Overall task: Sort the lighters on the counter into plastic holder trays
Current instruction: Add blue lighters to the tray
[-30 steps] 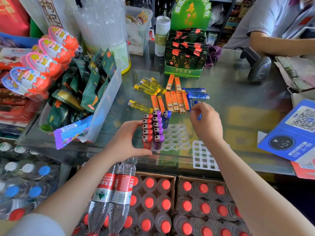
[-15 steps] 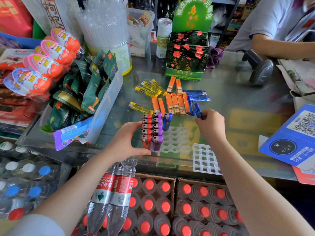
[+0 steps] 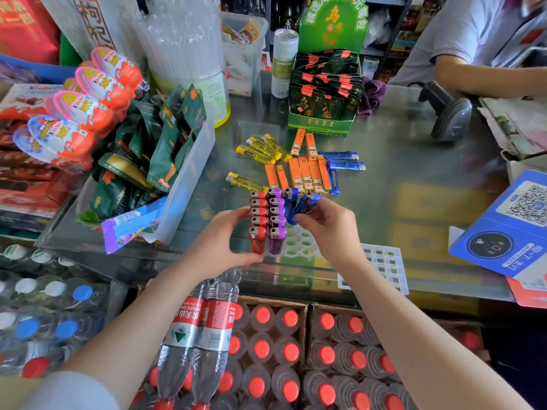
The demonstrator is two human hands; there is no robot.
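Observation:
A white holder tray (image 3: 302, 242) with round slots sits at the counter's front edge. A row of red lighters (image 3: 258, 220) and a row of purple lighters (image 3: 276, 218) stand upright in it, with one blue lighter (image 3: 290, 202) beside them. My left hand (image 3: 220, 242) steadies the tray's left side at the red row. My right hand (image 3: 331, 224) holds a blue lighter (image 3: 307, 202) tilted over the tray, next to the standing blue one. Loose yellow lighters (image 3: 260, 150), orange lighters (image 3: 307, 173) and blue lighters (image 3: 343, 161) lie on the glass behind.
A second white tray (image 3: 384, 269) with square slots lies at the right front. A clear bin of snack packets (image 3: 165, 161) crowds the left. A green display box (image 3: 324, 105), a barcode scanner (image 3: 450, 113), a blue QR sign (image 3: 509, 229) and another person's arm (image 3: 485, 78) are behind.
My right hand picked a blue lighter from the loose pile and carried it back and left to the tray. The left hand stayed at the tray.

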